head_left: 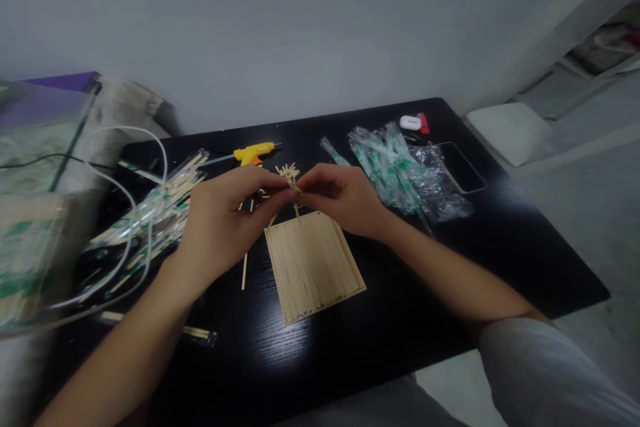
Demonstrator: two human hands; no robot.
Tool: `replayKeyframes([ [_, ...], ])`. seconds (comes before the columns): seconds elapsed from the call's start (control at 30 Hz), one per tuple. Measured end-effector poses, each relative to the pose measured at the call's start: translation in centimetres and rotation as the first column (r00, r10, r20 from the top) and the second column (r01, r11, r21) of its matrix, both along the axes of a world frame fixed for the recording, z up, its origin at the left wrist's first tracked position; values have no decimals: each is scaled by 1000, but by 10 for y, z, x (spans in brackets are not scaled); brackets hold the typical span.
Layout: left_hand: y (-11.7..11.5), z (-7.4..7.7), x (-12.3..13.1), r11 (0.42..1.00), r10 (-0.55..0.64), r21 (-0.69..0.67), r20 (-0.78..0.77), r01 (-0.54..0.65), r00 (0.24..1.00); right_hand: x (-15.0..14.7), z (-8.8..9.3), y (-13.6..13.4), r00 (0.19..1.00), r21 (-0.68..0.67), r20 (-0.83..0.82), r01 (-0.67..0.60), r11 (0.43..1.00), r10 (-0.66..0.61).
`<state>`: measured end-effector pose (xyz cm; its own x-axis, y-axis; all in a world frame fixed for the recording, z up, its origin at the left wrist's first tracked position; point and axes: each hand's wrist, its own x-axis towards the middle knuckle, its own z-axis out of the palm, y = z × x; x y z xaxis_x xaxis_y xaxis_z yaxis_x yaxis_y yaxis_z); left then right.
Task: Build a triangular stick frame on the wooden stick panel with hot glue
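My left hand [227, 213] and my right hand [345, 197] meet above the table, each closed in a pinch. Between their fingertips is a thin wooden chopstick [297, 211], whose lower part shows beneath the fingers; the fingers cover the rest. Just under my hands lies a flat square panel [317, 267] of chopsticks laid side by side, with dark marks along its near edge. A small heap of short cut stick pieces [286, 171] shows behind the fingertips. One loose chopstick [245, 271] lies left of the panel.
A yellow glue gun [254, 152] lies at the back of the black table [400, 320]. Wrapped chopsticks [150, 213] and a white cable [134, 200] are on the left. Empty plastic wrappers [395, 167], a phone [460, 167] and a white earbud case [411, 123] lie right.
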<state>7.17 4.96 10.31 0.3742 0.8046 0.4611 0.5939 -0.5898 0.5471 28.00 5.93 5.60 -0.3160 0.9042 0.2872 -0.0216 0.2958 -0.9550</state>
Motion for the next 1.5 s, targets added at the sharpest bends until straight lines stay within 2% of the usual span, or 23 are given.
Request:
replayKeyframes([
  [0.63,-1,0,0,1000,-6,22,-9,7,1000,0,1,-1,995,102,78,50,994,-58],
  [0.83,-1,-1,0,1000,-4,8,-1,4,1000,1,0,-1,997,122,55,50,991,-57],
  [1.5,0,-3,0,1000,12,3,5,-12,1000,-2,0,-2,995,92,55,77,993,-82],
])
